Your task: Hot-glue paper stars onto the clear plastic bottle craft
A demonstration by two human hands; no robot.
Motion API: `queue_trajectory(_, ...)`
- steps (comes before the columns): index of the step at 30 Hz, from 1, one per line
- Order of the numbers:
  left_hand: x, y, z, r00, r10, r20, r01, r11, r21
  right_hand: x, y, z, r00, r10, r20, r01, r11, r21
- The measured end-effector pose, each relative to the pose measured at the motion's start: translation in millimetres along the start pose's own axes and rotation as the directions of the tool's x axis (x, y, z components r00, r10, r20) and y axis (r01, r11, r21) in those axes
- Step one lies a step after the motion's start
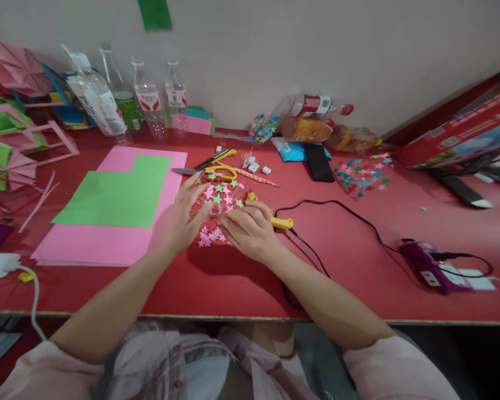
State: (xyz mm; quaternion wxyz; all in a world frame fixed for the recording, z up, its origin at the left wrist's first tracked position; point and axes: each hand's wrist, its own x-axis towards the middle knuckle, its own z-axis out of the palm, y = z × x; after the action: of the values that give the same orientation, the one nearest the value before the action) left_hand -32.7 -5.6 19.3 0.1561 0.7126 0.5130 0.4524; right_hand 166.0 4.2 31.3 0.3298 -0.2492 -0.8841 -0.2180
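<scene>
A clear plastic piece (234,193) with pink and green paper stars on it sits at the middle of the table, a small round neck at its centre. My left hand (181,214) curves around its left side, thumb and fingertips touching it near the neck. From the right, my right hand (252,228) grips it, fingers held close together at the neck. Both hands hide part of the piece. Just past my right hand lies a yellow corded tool (281,223), its middle hidden. Yellow-handled scissors (220,172) and a cutter knife (215,159) lie behind the piece.
Green (112,194) and pink paper (91,244) lie at left. Several clear bottles (148,100) stand along the wall. A phone (319,162), another star-covered clear piece (362,175) and a purple power strip (433,266) are at right. A black cord (345,208) crosses the table.
</scene>
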Motion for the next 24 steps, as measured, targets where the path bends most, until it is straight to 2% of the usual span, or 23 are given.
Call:
queue_trajectory(5,0,1,4.0,0.997,0.077,-0.018,-0.077,0.997,0.005,9,-1,-2,0.987,-0.040,-0.154,0.038,0.999,-0.020)
queue_trajectory(9,0,-2,1.4,0.998,0.067,0.008,-0.068,0.997,0.034,9,0,-1,0.996,-0.008,-0.088,0.004,0.999,-0.050)
queue_trajectory(12,1,-4,-2.2,0.999,0.042,-0.001,-0.042,0.999,0.025,5,3,-1,0.999,0.028,-0.015,-0.028,0.999,0.043)
queue_trajectory(16,3,-8,-4.5,0.999,0.017,-0.035,-0.018,0.999,-0.034,1,12,-8,0.996,0.001,-0.094,0.019,0.977,0.215)
queue_trajectory(19,5,-10,-5.2,0.999,-0.011,-0.041,0.007,0.996,-0.090,1,23,-11,0.978,0.188,-0.087,-0.150,0.932,0.330)
queue_trajectory(22,5,-9,-6.5,0.998,-0.041,-0.042,0.036,0.993,-0.113,2,36,-9,0.922,0.387,0.008,-0.359,0.847,0.392)
queue_trajectory(24,5,-8,-7.1,0.997,-0.069,-0.044,0.063,0.989,-0.136,1,41,-7,0.894,0.438,0.090,-0.433,0.798,0.419)
